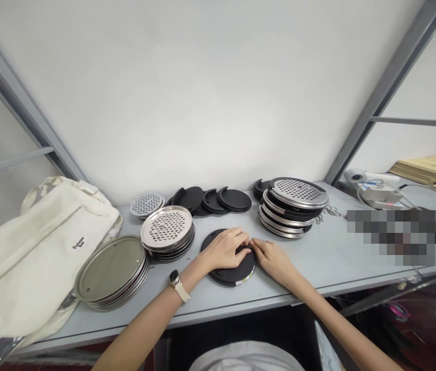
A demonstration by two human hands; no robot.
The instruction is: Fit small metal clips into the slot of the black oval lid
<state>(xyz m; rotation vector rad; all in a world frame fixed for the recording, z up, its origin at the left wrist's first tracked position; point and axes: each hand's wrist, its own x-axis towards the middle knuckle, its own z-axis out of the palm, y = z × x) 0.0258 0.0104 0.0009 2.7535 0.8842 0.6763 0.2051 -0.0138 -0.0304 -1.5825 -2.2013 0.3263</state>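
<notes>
Nearest camera: pale garment (244, 358) at lower edge, then two bare forearms rising from below. Left hand (221, 251), wristwatch (175, 281) on wrist, curved down over a black round disc (230, 275), fingers (241, 242) on its far edge. Right hand (274, 261) partly open, fingertips (254, 243) at the disc's right edge, just beside the left fingers. Contact by both hands; firmness of hold cannot be told. Disc lying flat on grey shelf (218, 309), steel rim glinting at lower right.

Just left: stack of perforated steel grater plates (167, 226). Farther left, stack of plain steel discs (111, 270), beside cream canvas tote bag (36, 257). Behind: small perforated plate (147, 204) and overlapping black discs (210, 201). Right of hands: mixed stack of steel grater plates and black discs (293, 193). Far right: white device with cables (380, 193), buff papers (430, 172), and a pixelated patch hiding whatever lies there (395, 237).
</notes>
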